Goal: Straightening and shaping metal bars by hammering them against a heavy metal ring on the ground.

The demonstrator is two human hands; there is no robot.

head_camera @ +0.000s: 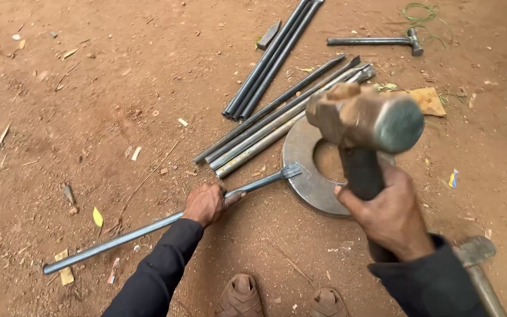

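**Steel rod pinned to the dirt, hammer raised over its flattened tip**

Grey steel rod (148, 228) lies on the red earth, its long axis running from lower left up to the right, where its flattened, splayed tip (290, 171) touches the rim of a flat grey metal ring (300, 176). The left hand (206, 203) has its fingers wrapped closed around the rod's middle. The right hand (389, 214) grips the dark handle of a rusty heavy-headed hammer (365, 116), held up just right of the tip. A bundle of grey rods (265, 126) lies beyond.
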